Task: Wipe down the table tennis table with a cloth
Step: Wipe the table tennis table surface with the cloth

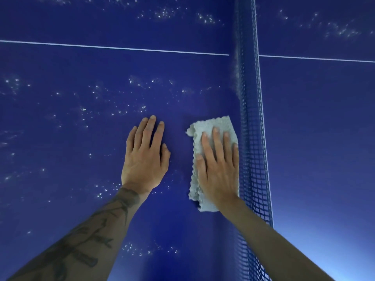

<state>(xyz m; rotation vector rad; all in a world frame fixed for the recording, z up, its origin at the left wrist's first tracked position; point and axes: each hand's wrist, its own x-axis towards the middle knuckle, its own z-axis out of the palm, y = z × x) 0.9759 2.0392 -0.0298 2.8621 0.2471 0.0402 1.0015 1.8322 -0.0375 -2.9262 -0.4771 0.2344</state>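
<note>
Both arms stretched forward (palms down); left hand (145, 157) flat, fingers together; right hand (218, 165) flat, fingers straight.

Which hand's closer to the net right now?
Right. The right hand presses the cloth flat just beside the net; the left hand lies flat on the table farther left, beyond the cloth.

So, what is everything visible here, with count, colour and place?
Dark blue table tennis table: one, blue, fills the view.
Thin white painted line: one, white, across the far part of the table.
Blue mesh net: one, blue with white top edge, upright, right of centre.
Pale grey textured cloth: one, grey, on the table beside the net.
Small white specks: many, white, scattered on the table.
Left hand: one, flat on the table, apart from the cloth.
Right hand: one, fingers straight, pressing the cloth.
</note>
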